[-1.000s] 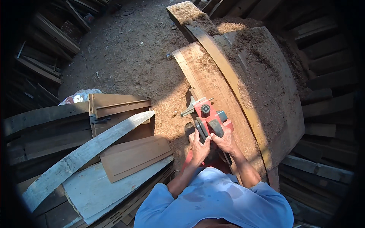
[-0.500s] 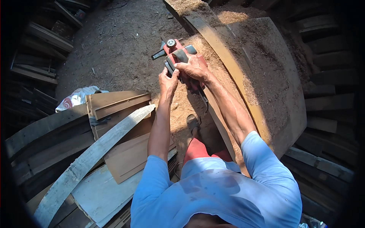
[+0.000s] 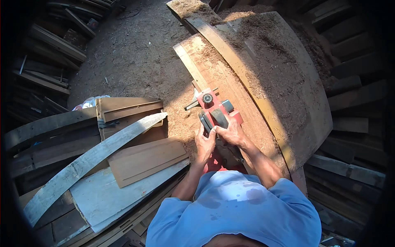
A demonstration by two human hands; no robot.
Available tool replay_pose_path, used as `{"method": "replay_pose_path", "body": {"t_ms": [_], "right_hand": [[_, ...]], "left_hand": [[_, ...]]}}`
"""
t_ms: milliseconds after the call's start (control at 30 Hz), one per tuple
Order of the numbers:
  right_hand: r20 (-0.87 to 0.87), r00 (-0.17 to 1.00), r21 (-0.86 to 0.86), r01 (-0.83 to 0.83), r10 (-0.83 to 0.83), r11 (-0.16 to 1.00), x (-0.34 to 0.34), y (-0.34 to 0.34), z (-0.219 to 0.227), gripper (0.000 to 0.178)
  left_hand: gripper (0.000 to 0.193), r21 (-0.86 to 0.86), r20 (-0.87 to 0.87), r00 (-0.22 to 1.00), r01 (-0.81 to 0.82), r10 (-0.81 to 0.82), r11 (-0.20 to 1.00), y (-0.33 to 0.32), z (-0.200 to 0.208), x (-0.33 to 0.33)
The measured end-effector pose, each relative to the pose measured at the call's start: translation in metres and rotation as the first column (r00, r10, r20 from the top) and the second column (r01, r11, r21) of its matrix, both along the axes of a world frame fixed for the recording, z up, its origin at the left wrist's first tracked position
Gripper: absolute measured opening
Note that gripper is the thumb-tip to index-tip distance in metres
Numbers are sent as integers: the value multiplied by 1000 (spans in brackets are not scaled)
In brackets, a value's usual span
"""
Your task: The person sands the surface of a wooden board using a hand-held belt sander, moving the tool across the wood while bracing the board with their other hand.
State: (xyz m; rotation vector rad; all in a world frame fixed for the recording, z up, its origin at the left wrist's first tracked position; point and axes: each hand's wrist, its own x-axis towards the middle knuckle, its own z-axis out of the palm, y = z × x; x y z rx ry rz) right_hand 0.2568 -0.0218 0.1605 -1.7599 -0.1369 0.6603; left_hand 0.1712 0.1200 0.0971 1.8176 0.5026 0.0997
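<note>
A red and black electric hand planer (image 3: 208, 106) with a round black knob at its far end sits on the left edge of a wooden board (image 3: 225, 80). My right hand (image 3: 233, 132) is wrapped round its rear handle. My left hand (image 3: 204, 142) grips the black part on the planer's left side, its thumb close to my right hand. The planer's sole is hidden beneath its body. The board stretches away from me, with wood shavings scattered over its far part.
A yellowish plank edge (image 3: 257, 96) and a wide panel covered in shavings (image 3: 296, 78) lie right of the board. At left, a long curved grey plank (image 3: 96, 158) crosses stacked boards, near a brown panel (image 3: 148, 160). Stacked timber lines both sides of the dusty ground (image 3: 135, 53).
Both hands have drawn the planer back toward my body and slightly right. The far end of the board, partly covered before, now shows in full.
</note>
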Motion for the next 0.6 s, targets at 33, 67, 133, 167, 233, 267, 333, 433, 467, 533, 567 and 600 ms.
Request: {"method": "replay_pose_path", "body": {"t_ms": [33, 67, 133, 167, 233, 267, 333, 433, 467, 533, 567, 600], "right_hand": [[-5, 1000, 9, 10, -10, 1000, -24, -19, 0, 43], [-8, 1000, 25, 7, -7, 1000, -49, -34, 2, 43], [27, 1000, -7, -2, 2, 1000, -95, -62, -3, 42], [7, 1000, -86, -3, 4, 996, -109, -72, -1, 41], [-60, 998, -85, -18, 13, 996, -112, -77, 3, 40], [-87, 996, -83, -31, 23, 996, -108, -77, 5, 40], [26, 1000, -13, 15, -15, 1000, -96, -62, 5, 40], [67, 997, 30, 28, -30, 999, -64, -38, -2, 39], [67, 998, 30, 18, -20, 999, -50, -26, -7, 39], [86, 996, -12, 1, 0, 1000, -17, -2, -14, 39], [148, 989, -12, 13, -11, 1000, 0, 15, -22, 41], [141, 990, 1, 17, -17, 1000, 21, 26, -31, 41]], "left_hand": [[54, 117, -68, 997, 36, -28, 992, -19, 13, -24], [57, 140, -76, 997, 42, -31, 989, -32, 7, -53], [64, 108, -100, 994, 56, -45, 993, -56, 6, -96], [67, 54, -109, 992, 66, -60, 996, -65, 18, -106], [68, 44, -175, 979, 111, -102, 993, -66, 20, -111], [67, 29, -210, 973, 107, -98, 994, -64, 22, -104], [67, 76, -186, 977, 116, -101, 990, -53, 11, -94], [69, 68, -188, 979, 88, -74, 994, -31, 5, -62], [66, -17, -219, 975, 41, -44, 999, -21, -4, -51], [62, -25, -116, 993, 17, -20, 1000, 4, -8, -16], [59, -75, -105, 994, 11, -19, 997, 22, -17, 2], [57, -146, -68, 997, 14, -24, 989, 35, -12, 27]]}}
